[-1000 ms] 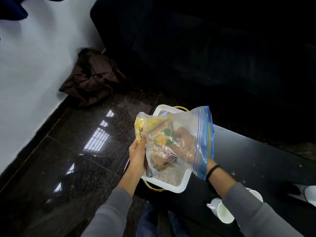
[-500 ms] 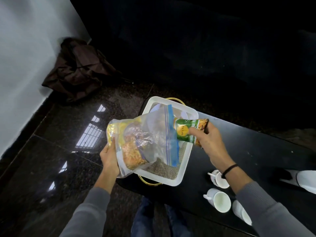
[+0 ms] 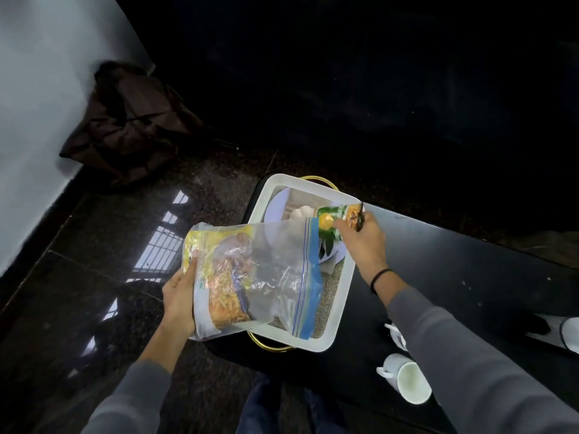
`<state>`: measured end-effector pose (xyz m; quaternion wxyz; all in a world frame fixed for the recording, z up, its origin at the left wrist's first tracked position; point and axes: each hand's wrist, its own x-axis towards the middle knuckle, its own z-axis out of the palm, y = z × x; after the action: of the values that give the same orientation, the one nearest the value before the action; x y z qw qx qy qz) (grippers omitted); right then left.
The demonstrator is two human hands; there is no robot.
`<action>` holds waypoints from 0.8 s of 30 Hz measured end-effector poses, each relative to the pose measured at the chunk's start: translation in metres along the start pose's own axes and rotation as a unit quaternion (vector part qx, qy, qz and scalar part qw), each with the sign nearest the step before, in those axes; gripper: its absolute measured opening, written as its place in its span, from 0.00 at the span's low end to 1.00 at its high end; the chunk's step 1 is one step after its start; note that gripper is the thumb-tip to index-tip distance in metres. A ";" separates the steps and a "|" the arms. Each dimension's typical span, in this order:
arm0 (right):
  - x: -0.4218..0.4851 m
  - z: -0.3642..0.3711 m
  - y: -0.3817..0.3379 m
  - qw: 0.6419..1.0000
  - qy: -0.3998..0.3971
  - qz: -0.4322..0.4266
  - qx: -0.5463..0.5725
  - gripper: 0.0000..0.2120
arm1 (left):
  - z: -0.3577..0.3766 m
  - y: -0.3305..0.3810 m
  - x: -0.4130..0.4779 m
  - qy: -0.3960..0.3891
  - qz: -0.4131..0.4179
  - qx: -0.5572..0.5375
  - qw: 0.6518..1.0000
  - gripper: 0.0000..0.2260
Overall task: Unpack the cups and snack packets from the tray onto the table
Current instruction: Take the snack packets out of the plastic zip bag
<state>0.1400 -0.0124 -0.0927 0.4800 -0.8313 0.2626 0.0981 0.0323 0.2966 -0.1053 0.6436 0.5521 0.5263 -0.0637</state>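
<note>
The right hand (image 3: 363, 242) pinches a green snack packet (image 3: 336, 219) above the tray's (image 3: 341, 296) far right corner; the left hand (image 3: 180, 303) grips the zip bag (image 3: 250, 277) over the tray's left edge.

Counts. Tray (image 3: 343, 303): 1, mid-frame. Zip bag (image 3: 282, 277): 1, left of centre; I see at least 1 yellow packet (image 3: 225, 286) inside. Green packet (image 3: 332, 220): 1, above the tray. White plate (image 3: 274, 208): 1, in the tray. Cups on the counter (image 3: 470, 277), lower right: 2, namely whole cup (image 3: 407, 382) and half-hidden cup (image 3: 395, 335). Brown bag (image 3: 131, 126): 1, upper left.
</note>
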 end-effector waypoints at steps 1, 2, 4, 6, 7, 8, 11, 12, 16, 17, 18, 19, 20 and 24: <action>0.010 0.008 0.002 1.000 -0.011 0.014 0.021 0.12 | 0.001 0.000 0.001 0.004 -0.002 0.008 1.000 0.14; 0.019 0.015 0.003 0.998 -0.021 0.033 0.050 0.13 | 0.002 -0.001 0.004 0.006 -0.002 0.014 1.000 0.15; 0.034 0.028 0.008 0.992 -0.045 0.070 0.100 0.19 | 0.004 -0.001 0.008 0.007 0.009 0.032 0.999 0.16; 0.045 0.036 0.014 0.985 -0.073 0.088 0.130 0.16 | 0.006 -0.001 0.011 0.000 0.019 0.038 0.999 0.17; 0.048 0.037 0.019 0.983 -0.078 0.093 0.139 0.11 | 0.007 0.000 0.010 -0.006 0.020 0.036 0.999 0.16; 0.049 0.037 0.023 0.982 -0.075 0.097 0.146 0.06 | 0.009 0.001 0.010 -0.012 0.021 0.033 0.999 0.16; 0.040 0.028 0.031 0.979 -0.053 0.118 0.157 0.07 | 0.013 0.002 0.008 -0.019 0.014 0.014 1.000 0.13; 0.035 0.024 0.033 0.979 -0.048 0.123 0.153 0.11 | 0.014 0.001 0.008 -0.020 0.010 0.008 1.000 0.13; 0.003 0.004 0.031 0.985 -0.015 0.101 0.139 0.09 | 0.022 0.001 0.004 -0.012 0.001 0.000 1.000 0.16; -0.006 -0.001 0.029 0.984 -0.013 0.094 0.152 0.05 | 0.025 0.002 0.001 -0.010 -0.001 -0.002 1.000 0.16; -0.016 -0.006 0.024 0.982 -0.020 0.084 0.169 0.04 | 0.027 0.002 0.000 -0.011 0.000 -0.004 1.000 0.16; -0.026 -0.012 0.020 0.978 -0.040 0.078 0.191 0.06 | 0.030 0.003 -0.004 -0.014 0.001 -0.005 1.000 0.16; -0.035 -0.015 0.015 0.972 -0.071 0.075 0.213 0.07 | 0.033 0.003 -0.006 -0.020 0.000 -0.008 1.000 0.16; -0.063 -0.017 -0.009 0.941 -0.238 0.078 0.227 0.04 | 0.044 0.003 -0.014 -0.036 -0.007 -0.012 0.999 0.16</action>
<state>0.0903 -0.0020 -0.0511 0.6955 -0.6291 0.2199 0.2684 0.0550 0.2562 -0.1000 0.6679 0.5384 0.5074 -0.0814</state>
